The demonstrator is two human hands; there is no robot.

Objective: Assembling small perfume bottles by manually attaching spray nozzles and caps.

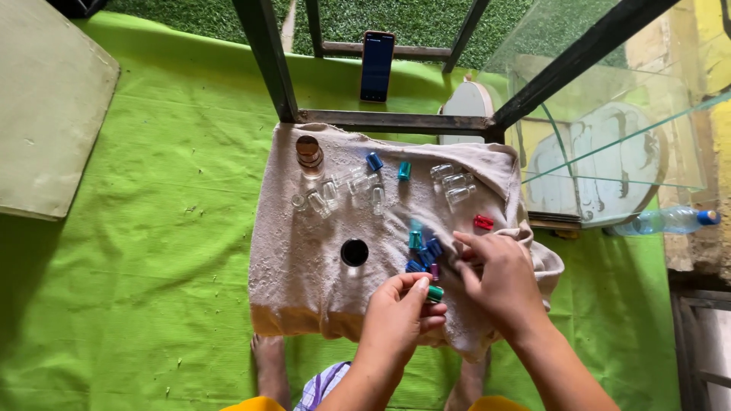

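Pinching green cap (435, 293), left hand (396, 320) curled.

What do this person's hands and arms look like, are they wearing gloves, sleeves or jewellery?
Both the left hand and the right hand are bare: no gloves, rings, watch or bracelets show. The forearms are uncovered too, with no sleeves reaching into view. The fingernails look short and unpainted. Nothing else is worn on either arm.
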